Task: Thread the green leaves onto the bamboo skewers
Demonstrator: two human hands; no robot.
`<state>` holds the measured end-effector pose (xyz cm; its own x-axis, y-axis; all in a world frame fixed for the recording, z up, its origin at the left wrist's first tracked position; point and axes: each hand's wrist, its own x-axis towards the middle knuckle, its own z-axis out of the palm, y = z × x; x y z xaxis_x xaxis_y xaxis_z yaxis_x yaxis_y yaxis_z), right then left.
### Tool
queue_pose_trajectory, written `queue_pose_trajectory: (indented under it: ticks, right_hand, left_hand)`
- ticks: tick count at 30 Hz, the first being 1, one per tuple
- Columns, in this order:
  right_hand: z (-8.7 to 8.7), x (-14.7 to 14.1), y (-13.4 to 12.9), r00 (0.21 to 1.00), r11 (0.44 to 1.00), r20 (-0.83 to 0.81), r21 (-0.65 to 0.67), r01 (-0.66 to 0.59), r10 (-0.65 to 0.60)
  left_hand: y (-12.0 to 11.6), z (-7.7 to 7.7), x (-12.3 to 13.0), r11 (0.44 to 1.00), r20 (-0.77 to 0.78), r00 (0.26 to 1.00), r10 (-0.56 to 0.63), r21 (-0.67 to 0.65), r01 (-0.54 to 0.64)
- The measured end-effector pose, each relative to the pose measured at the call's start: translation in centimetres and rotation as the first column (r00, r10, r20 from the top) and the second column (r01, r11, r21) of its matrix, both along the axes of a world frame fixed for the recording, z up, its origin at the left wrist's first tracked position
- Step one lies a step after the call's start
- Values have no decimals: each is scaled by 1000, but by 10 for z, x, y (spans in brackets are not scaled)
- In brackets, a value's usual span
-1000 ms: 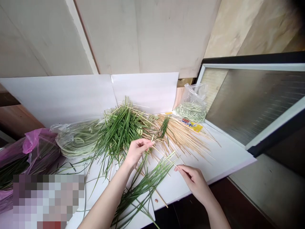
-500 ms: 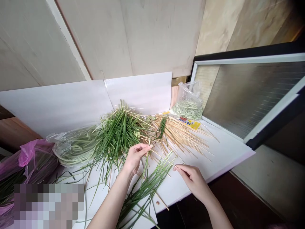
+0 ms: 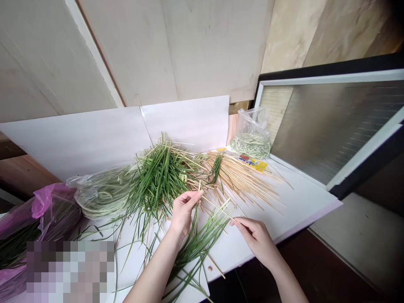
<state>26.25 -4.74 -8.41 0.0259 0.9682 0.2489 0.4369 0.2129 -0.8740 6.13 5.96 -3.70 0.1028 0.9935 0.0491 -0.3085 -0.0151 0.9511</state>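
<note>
Your left wrist has swung slightly inward since the earlier frame, while your right hand barely shifts. Farthest left sit a pink bag (image 3: 42, 202) and a clear bag (image 3: 104, 195) of long pale-green strands. Beside them, the green pile (image 3: 158, 172) has sticks jutting from it, so that share already lies combined. Your left hand (image 3: 184, 208) pinches a green stalk (image 3: 199, 185) in front of the pile; it's too small to tell whether the tip of the skewer (image 3: 212, 203) pierces it. That skewer spans the gap between your separate hands, mostly bare, above loose greens (image 3: 198, 244) that remain unthreaded. Your right hand (image 3: 252, 235) grips its near end in closed fingertips. Beyond, many bare skewers (image 3: 243, 176) fan across the white table (image 3: 315, 204), still unused.
</note>
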Motion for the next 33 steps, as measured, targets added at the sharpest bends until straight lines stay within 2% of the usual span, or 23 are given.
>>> queue_pose_trajectory:
  ticks: [2,7,10,12,14,17,19,21,24,26,29,31,32,33]
  right_hand:
    - [1,-2,-1,1000,1000,-7,15,2,-1]
    - [3,-8,-1,1000,1000,-14,26,-15,15]
    - [3,-7,-1,999,999,-50,33,-6,8]
    - [3,-5,-2,998,999,-70,40,-1,3]
    - [3,-4,-3,998,999,-67,40,-10,13]
    - [3,-2,-5,998,999,-51,12,-32,33]
    - [4,-1,-5,998,999,-59,41,5,-2]
    - [3,2,-5,993,984,-83,148,97,-85]
    - [-1,11,-2,963,920,-144,292,260,-227]
    - [-7,21,0,938,891,-189,304,339,-292]
    - [-17,33,3,912,881,-213,254,399,-351]
    - [-22,38,3,897,881,-217,203,426,-384]
    - [-24,39,3,895,883,-216,186,431,-391]
    - [-25,40,3,895,886,-215,174,430,-392]
  left_hand:
    - [-5,-1,5,999,-35,999,-35,-10,35]
    - [-18,-8,15,976,-106,972,-208,-81,200]
    - [-16,-2,8,977,-146,966,-212,-38,209]
    - [-10,8,-2,976,-195,960,-200,46,213]
    - [-5,23,-12,955,-254,936,-244,108,278]
    - [-5,46,-22,891,-341,858,-383,107,440]
    - [-5,63,-27,874,-352,847,-399,132,467]
    - [-2,81,-35,886,-319,891,-323,229,402]
    - [18,110,-57,904,-187,971,-149,373,211]
    - [44,130,-77,916,-66,995,-79,389,99]
    - [98,155,-109,917,75,997,15,397,-44]
    - [137,167,-129,914,48,983,177,363,-183]
    - [154,171,-139,905,-50,951,304,328,-272]
    - [168,173,-150,901,-234,888,396,286,-327]
